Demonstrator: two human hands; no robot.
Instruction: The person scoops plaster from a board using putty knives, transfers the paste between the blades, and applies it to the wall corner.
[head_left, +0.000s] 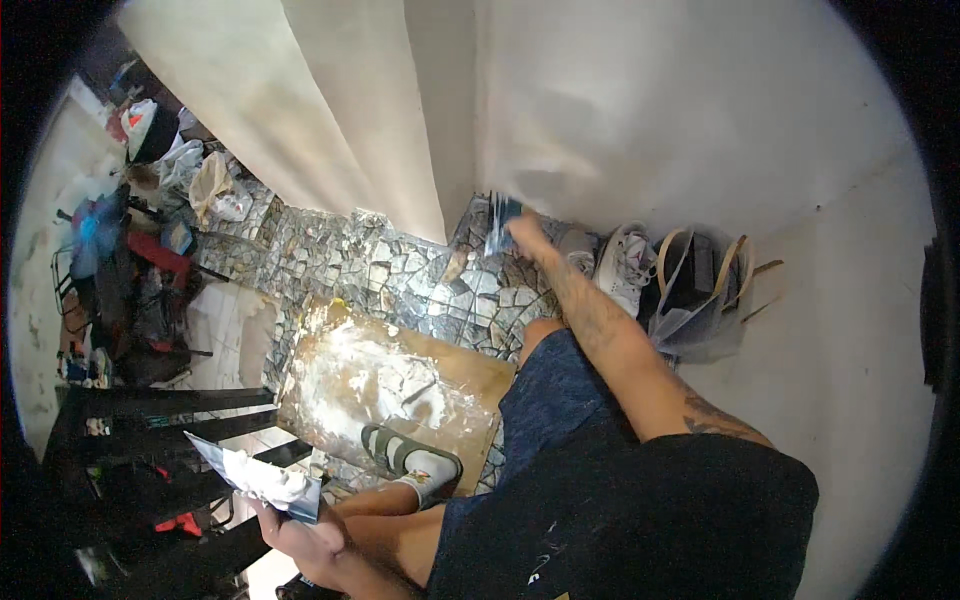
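At the lower left, my left hand (305, 545) is closed round a flat metal plastering blade (212, 455). A thick heap of white putty (265, 480) lies on that blade. My right arm reaches forward to the foot of the wall (640, 110), close to the inside corner. There my right hand (527, 235) grips a wide putty knife (497, 228) with a blue-grey blade, its edge close to the base of the wall. Motion blurs it slightly, and I cannot tell whether it touches the wall.
Below me a putty-smeared board (465, 365) covers part of the stone-mosaic floor (350, 250); my sandalled foot rests on it. White shoes (625, 270) and a clear bag (700, 320) stand along the wall at right. Black railings (170, 403) and plastic bags (215, 190) are at left.
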